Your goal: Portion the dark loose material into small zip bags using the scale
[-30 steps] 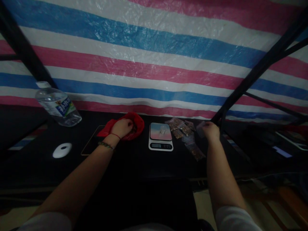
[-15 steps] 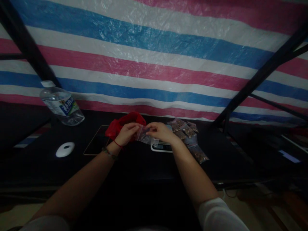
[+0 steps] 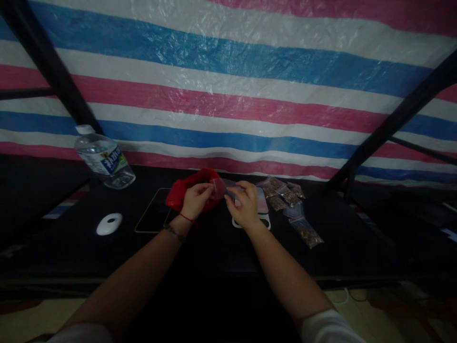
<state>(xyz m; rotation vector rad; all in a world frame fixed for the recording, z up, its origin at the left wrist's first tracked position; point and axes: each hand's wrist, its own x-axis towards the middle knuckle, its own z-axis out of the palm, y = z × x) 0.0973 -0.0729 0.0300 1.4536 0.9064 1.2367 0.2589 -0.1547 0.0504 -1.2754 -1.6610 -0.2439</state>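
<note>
My left hand (image 3: pixel 197 200) and my right hand (image 3: pixel 243 206) hold a small clear plastic bag (image 3: pixel 224 188) between them, above the black table (image 3: pixel 200 243). Each hand pinches one side of the bag's top edge. Behind my left hand lies a red bag (image 3: pixel 185 188). A small white digital scale (image 3: pixel 263 209) sits under and behind my right hand, mostly hidden by it. To the right of the scale lies a cluster of small clear bags (image 3: pixel 289 200) filled with brown bits.
A plastic water bottle (image 3: pixel 105 159) stands at the back left. A white round object (image 3: pixel 109 224) lies near it, beside a dark flat pad (image 3: pixel 153 214). A striped tarp (image 3: pixel 228 85) hangs behind, crossed by black metal bars (image 3: pixel 392 119).
My right hand left the pile of small bags with a clear bag and came to the middle. My left hand came out of the red bag and took the clear bag's other side.
</note>
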